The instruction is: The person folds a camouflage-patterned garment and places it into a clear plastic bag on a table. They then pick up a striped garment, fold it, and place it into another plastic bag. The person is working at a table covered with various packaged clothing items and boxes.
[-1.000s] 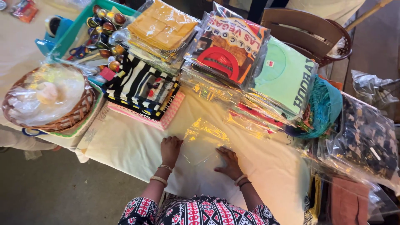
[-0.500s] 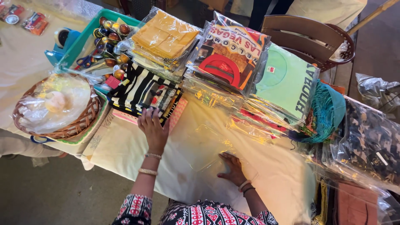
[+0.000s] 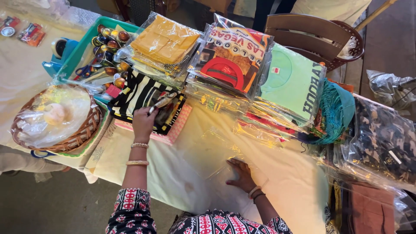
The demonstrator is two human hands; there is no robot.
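Observation:
My left hand (image 3: 143, 123) is stretched forward over a black-and-white striped packet (image 3: 138, 93) and grips a slim dark-and-silver tool (image 3: 162, 102); I cannot tell what kind of tool it is. My right hand (image 3: 240, 174) lies flat, fingers spread, on a clear plastic bag (image 3: 212, 151) that rests on the cream tablecloth (image 3: 173, 182) near the front edge. Both wrists wear bangles, and my patterned sleeves show at the bottom.
Bagged folded clothes cover the back: yellow (image 3: 164, 41), a red printed one (image 3: 234, 60), a green shirt (image 3: 292, 82), a dark camouflage one (image 3: 381, 134). A wicker basket (image 3: 82, 134) with wrapped goods sits at the left. A teal tray (image 3: 78, 52) holds small round trinkets. Behind stands a brown chair (image 3: 312, 32).
My left hand left the clear bag, moved forward and left to the striped packet, and now grips the slim tool. My right hand stayed on the bag.

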